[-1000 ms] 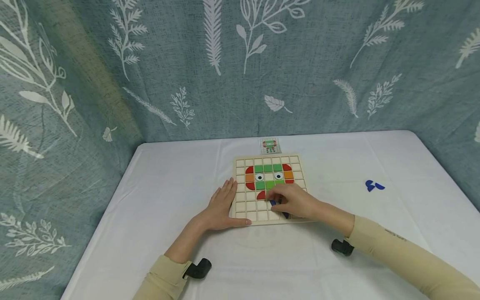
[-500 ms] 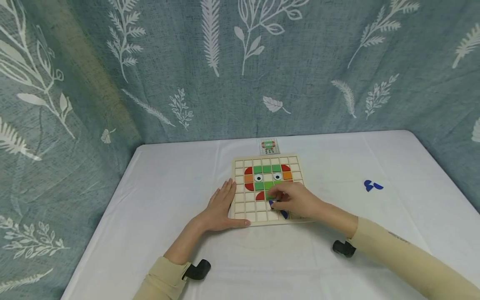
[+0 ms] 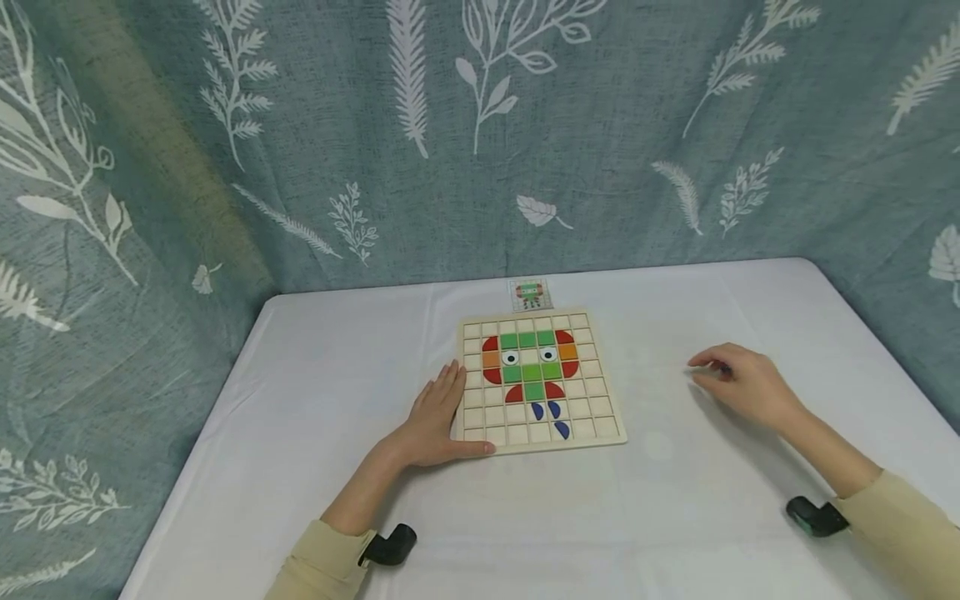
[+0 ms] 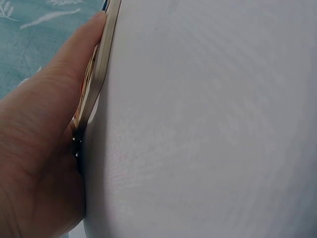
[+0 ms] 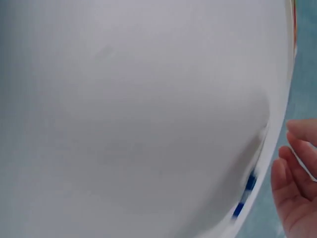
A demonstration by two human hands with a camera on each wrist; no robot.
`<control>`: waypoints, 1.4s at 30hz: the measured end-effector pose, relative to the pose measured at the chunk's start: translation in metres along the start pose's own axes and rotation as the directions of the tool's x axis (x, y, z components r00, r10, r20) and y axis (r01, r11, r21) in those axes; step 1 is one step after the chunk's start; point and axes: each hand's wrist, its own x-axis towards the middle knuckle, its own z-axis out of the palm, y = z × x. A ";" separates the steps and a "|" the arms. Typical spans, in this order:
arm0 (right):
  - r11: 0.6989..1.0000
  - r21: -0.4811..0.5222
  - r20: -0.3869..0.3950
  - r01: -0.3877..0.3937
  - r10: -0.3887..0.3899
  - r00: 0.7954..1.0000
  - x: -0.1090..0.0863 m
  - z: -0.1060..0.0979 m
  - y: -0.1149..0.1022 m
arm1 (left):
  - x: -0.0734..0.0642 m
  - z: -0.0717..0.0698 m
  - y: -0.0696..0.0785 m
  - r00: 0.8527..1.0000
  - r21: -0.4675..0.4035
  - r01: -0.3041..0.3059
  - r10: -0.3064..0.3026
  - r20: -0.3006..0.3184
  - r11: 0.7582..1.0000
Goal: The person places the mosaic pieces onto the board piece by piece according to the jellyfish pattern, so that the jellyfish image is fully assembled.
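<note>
A wooden grid board [image 3: 495, 415] lies on the table, holding a figure of green, red and orange pieces with two eye tiles. Below the figure sit three blue half-round pieces [image 3: 562, 430]. My left hand [image 3: 431, 421] rests against the board's left side, fingers straight, thumb along the front edge; the left wrist view shows this thumb [image 4: 74, 57] on the board's rim. Away to the right, my right hand [image 3: 750, 387] hovers over loose blue pieces [image 5: 251, 179], thumb and fingers [image 5: 280, 176] apart with nothing between them. In the head view the hand mostly hides those pieces.
A small picture card [image 3: 530, 294] with a similar figure lies behind the board. White cloth [image 3: 337, 358] covers the table, and a leaf-patterned curtain [image 3: 420, 217] hangs along the back and left side.
My right hand has left the board and moved right to the loose blue pieces. The blue pieces and a red piece it was covering now show. My left hand stays at the board.
</note>
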 end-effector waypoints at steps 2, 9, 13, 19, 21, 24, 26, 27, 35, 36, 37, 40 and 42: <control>0.999 -0.027 -0.015 -0.042 0.042 0.999 -0.007 -0.010 0.013 | -0.001 0.000 0.000 1.000 0.001 0.005 -0.005 0.000 1.000; 0.979 -0.045 0.048 -0.201 0.203 0.978 -0.016 -0.027 0.035 | -0.003 0.001 0.000 1.000 -0.007 0.011 -0.011 -0.001 1.000; 0.978 -0.040 0.068 -0.206 0.209 0.976 -0.014 -0.026 0.036 | -0.002 0.002 0.000 1.000 -0.002 0.009 -0.009 0.003 1.000; 0.994 0.010 0.101 -0.111 0.109 0.989 -0.010 -0.017 0.026 | -0.001 0.001 0.000 1.000 -0.003 0.006 -0.006 0.006 1.000; 0.998 0.031 0.106 -0.060 0.056 0.993 -0.009 -0.012 0.022 | -0.001 0.001 0.000 1.000 -0.004 0.007 -0.007 0.006 1.000; 0.997 0.077 0.118 -0.007 -0.002 0.993 -0.007 -0.006 0.015 | -0.001 0.000 0.000 1.000 -0.006 0.008 -0.008 0.004 1.000; 0.994 0.106 0.138 -0.006 -0.008 0.990 -0.006 -0.004 0.011 | -0.001 0.000 0.000 1.000 -0.004 0.010 -0.010 0.004 1.000; 0.993 0.118 0.149 -0.013 -0.004 0.989 -0.006 -0.004 0.010 | -0.001 0.000 0.000 1.000 -0.004 0.011 -0.011 0.003 1.000; 0.986 0.122 0.183 -0.117 0.093 0.979 -0.004 -0.003 0.004 | -0.001 -0.001 -0.001 1.000 0.001 0.002 -0.002 -0.005 1.000; 0.987 0.116 0.178 -0.112 0.090 0.980 -0.004 -0.003 0.004 | -0.001 -0.001 -0.001 1.000 0.001 0.001 -0.001 -0.006 1.000; 0.988 0.112 0.172 -0.106 0.086 0.981 -0.003 -0.002 0.004 | -0.001 -0.001 -0.001 1.000 0.001 0.001 -0.001 -0.008 1.000; 0.985 0.134 0.162 -0.108 0.086 0.983 0.000 0.001 -0.002 | -0.001 0.000 -0.001 1.000 -0.001 -0.001 0.001 -0.006 1.000; 0.980 0.164 0.163 -0.115 0.088 0.983 0.003 0.006 -0.010 | -0.001 0.000 0.000 1.000 0.000 -0.001 0.001 -0.005 1.000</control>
